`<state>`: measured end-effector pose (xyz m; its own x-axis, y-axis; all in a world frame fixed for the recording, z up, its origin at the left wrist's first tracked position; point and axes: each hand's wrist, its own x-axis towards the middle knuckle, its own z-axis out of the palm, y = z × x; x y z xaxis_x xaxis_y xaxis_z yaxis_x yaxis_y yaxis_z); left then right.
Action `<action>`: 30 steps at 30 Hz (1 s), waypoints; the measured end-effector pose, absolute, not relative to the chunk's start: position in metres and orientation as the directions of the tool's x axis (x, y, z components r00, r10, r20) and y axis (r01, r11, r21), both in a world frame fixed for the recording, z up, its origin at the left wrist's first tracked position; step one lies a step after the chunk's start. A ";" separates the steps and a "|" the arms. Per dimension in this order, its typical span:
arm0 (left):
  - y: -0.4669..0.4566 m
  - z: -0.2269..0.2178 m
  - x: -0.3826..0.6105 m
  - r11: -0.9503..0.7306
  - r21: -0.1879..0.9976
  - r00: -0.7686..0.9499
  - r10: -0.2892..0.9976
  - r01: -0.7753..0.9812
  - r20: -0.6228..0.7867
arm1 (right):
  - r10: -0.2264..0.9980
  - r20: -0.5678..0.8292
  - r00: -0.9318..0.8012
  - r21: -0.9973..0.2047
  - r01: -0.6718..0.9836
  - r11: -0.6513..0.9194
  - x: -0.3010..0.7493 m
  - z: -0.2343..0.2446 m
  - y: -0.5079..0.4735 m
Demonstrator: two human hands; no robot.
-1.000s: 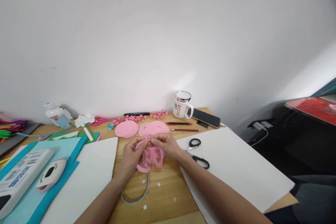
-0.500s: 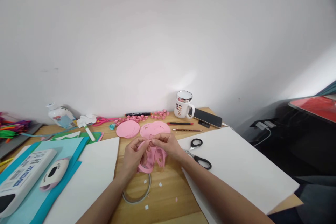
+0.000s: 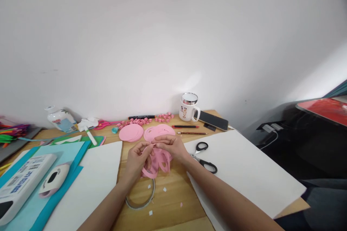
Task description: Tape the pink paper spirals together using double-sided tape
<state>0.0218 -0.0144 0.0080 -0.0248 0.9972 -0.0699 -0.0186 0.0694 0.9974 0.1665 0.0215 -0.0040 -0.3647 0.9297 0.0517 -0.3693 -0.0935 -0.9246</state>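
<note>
Both hands meet above the middle of the wooden table (image 3: 173, 202). My left hand (image 3: 137, 158) and my right hand (image 3: 171, 147) pinch the top end of a pink paper spiral strip (image 3: 158, 163), whose loops hang down between them and touch the wood. Behind the hands lie flat pink paper discs (image 3: 131, 132) and a row of small rolled pink paper pieces (image 3: 141, 121). A thin roll of tape (image 3: 140, 197) lies on the table just below the hanging strip, with a few small white scraps around it.
Black-handled scissors (image 3: 204, 157) lie on a white sheet (image 3: 244, 173) right of my right hand. Another white sheet (image 3: 92, 184), blue paper, a paper punch (image 3: 53, 179) and a white box (image 3: 18, 184) sit left. A mug (image 3: 188, 107), phone (image 3: 213, 120), pencils and marker line the back.
The hands stay together on the pink strip with only small finger movements. The view has shifted slightly.
</note>
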 end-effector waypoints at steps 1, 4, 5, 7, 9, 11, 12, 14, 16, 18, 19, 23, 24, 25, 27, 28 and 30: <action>-0.014 0.008 0.022 0.072 0.997 -0.026 0.997 -0.019 -0.073 | 0.931 0.047 -0.363 -0.924 -0.369 -0.097 0.167 -0.003 0.021; -0.014 0.007 0.022 0.074 0.997 -0.025 0.997 -0.036 -0.075 | 0.932 0.045 -0.359 -0.922 -0.373 -0.100 0.166 -0.003 0.021; -0.014 0.007 0.022 0.072 0.997 -0.025 0.997 -0.040 -0.073 | 0.933 0.050 -0.357 -0.922 -0.376 -0.095 0.166 -0.003 0.021; -0.014 0.007 0.022 0.068 0.997 -0.026 0.997 -0.039 -0.069 | 0.934 0.062 -0.352 -0.923 -0.376 -0.080 0.166 -0.004 0.021; -0.014 0.007 0.022 0.068 0.997 -0.028 0.997 -0.038 -0.069 | 0.936 0.061 -0.348 -0.927 -0.368 -0.076 0.166 -0.004 0.021; -0.014 0.007 0.022 0.070 0.997 -0.025 0.997 -0.040 -0.071 | 0.935 0.050 -0.351 -0.930 -0.359 -0.085 0.166 -0.004 0.020; -0.014 0.007 0.022 0.069 0.997 -0.023 0.997 -0.040 -0.070 | 0.934 0.046 -0.355 -0.929 -0.358 -0.090 0.166 -0.004 0.020; -0.014 0.006 0.022 0.064 0.997 -0.019 0.998 -0.037 -0.065 | 0.931 0.045 -0.361 -0.927 -0.364 -0.096 0.166 -0.004 0.021; -0.014 0.006 0.022 0.064 0.997 -0.022 0.998 -0.037 -0.065 | 0.932 0.051 -0.360 -0.924 -0.371 -0.093 0.166 -0.004 0.021; -0.014 0.005 0.022 0.073 0.996 -0.028 0.997 -0.048 -0.075 | 0.934 0.057 -0.354 -0.923 -0.375 -0.085 0.166 -0.004 0.021; -0.014 0.005 0.022 0.078 0.995 -0.032 0.996 -0.056 -0.080 | 0.935 0.060 -0.350 -0.924 -0.373 -0.081 0.166 -0.004 0.021; -0.014 0.006 0.023 0.080 0.994 -0.051 0.995 -0.069 -0.083 | 0.936 0.052 -0.348 -0.934 -0.348 -0.077 0.167 -0.004 0.021; -0.014 0.007 0.023 0.080 0.995 -0.053 0.995 -0.068 -0.083 | 0.935 0.048 -0.352 -0.935 -0.344 -0.082 0.167 -0.004 0.021; -0.014 0.007 0.024 0.079 0.995 -0.052 0.995 -0.067 -0.083 | 0.932 0.045 -0.359 -0.935 -0.343 -0.087 0.167 -0.004 0.021; -0.014 0.008 0.024 0.078 0.995 -0.053 0.995 -0.065 -0.082 | 0.927 0.039 -0.372 -0.931 -0.350 -0.101 0.167 -0.003 0.021; -0.014 0.008 0.024 0.078 0.995 -0.055 0.995 -0.065 -0.081 | 0.926 0.035 -0.375 -0.928 -0.357 -0.109 0.167 -0.003 0.021; -0.014 0.007 0.023 0.078 0.995 -0.058 0.995 -0.066 -0.082 | 0.927 0.025 -0.373 -0.921 -0.370 -0.124 0.167 -0.003 0.021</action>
